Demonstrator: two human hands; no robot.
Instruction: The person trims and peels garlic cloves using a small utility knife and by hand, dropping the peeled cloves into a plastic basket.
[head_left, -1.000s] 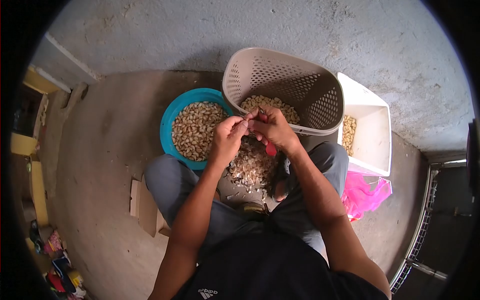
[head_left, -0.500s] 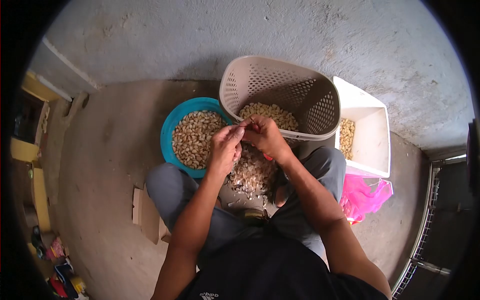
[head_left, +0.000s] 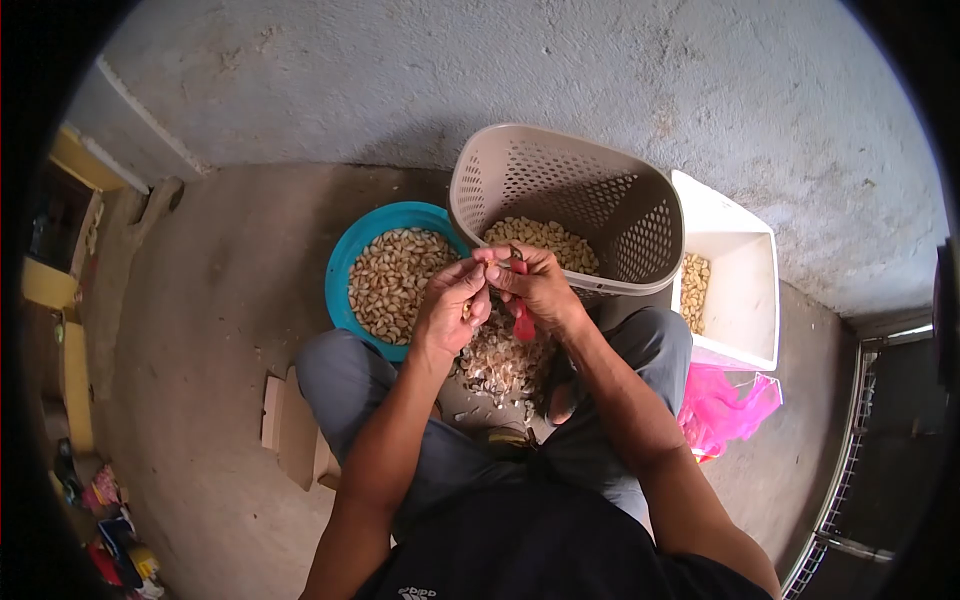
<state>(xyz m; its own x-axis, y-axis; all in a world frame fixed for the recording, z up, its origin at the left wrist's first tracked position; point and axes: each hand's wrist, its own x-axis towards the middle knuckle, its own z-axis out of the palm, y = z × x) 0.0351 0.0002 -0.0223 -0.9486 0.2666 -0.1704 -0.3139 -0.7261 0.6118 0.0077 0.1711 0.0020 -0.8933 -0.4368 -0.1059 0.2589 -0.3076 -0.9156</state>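
Note:
My left hand (head_left: 452,310) is closed, fingertips pinching a small pale piece that looks like a garlic clove, mostly hidden. Another yellowish clove (head_left: 467,311) shows against its curled fingers. In my right hand (head_left: 545,290) is a red-handled cutting tool (head_left: 524,322), apparently small clippers, its tip by the left fingertips. Both hands meet above a heap of papery skins (head_left: 500,365) on the floor. Left of them stands a turquoise basin (head_left: 338,318) of unpeeled cloves (head_left: 395,280). Just beyond, a beige perforated basket (head_left: 640,235) holds pale peeled cloves (head_left: 545,240).
A white foam box (head_left: 755,270) with more peeled cloves (head_left: 695,285) stands on the right, a pink plastic bag (head_left: 725,410) below it. Cardboard (head_left: 290,430) lies by my left knee. A grey wall (head_left: 400,80) rises behind the containers.
My right hand has turned, so more of the red-handled tool shows below it. The left hand stays beside it, and a yellowish clove now shows in its fingers.

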